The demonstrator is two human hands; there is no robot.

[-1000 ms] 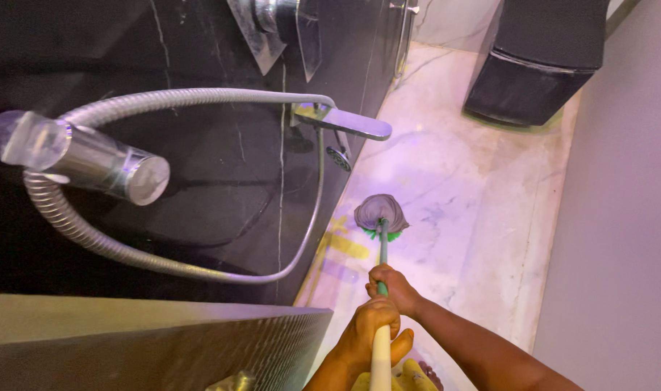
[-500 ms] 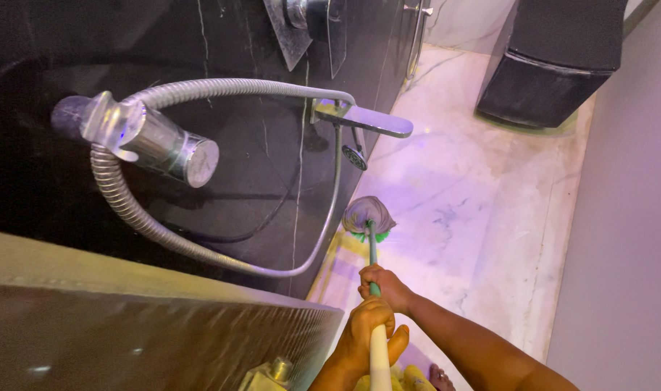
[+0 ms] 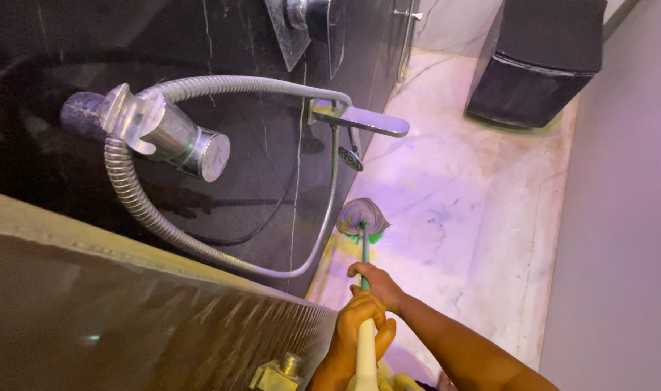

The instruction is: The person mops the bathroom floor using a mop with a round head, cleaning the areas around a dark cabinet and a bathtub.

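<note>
Mop head (image 3: 362, 217) sits on the marble floor (image 3: 475, 210) right at the foot of the dark wall (image 3: 258, 188), pressed into the floor's left edge. Open floor stretches to the right of it and toward the far end, up to the black bin-like box (image 3: 537, 65) in the far corner. Pale wall (image 3: 620, 239) closes the right side; a narrow strip of floor runs between the two walls.

Mop handle (image 3: 364, 289) runs from the head straight back toward the camera, green near the head, cream lower down. Right hand (image 3: 374, 284) is higher on the shaft, fingers wrapped fully round the green part, closed tight. Left hand (image 3: 359, 329) is just behind it on the cream section, fingers curled shut round the shaft, thumb on the right side. The two hands almost touch. Mop head is well ahead of both hands, no fingers on it.

On the dark wall: chrome hand shower (image 3: 164, 134) in its holder, ribbed metal hose (image 3: 200, 250) looping down and back up to the tap spout (image 3: 363, 121), which overhangs just above the mop head. Brown ledge (image 3: 127, 318) fills the near left corner, a brass fitting (image 3: 276, 375) at its lower edge. Floor is pale veined marble with purple light cast and a yellowish patch near the wall.
</note>
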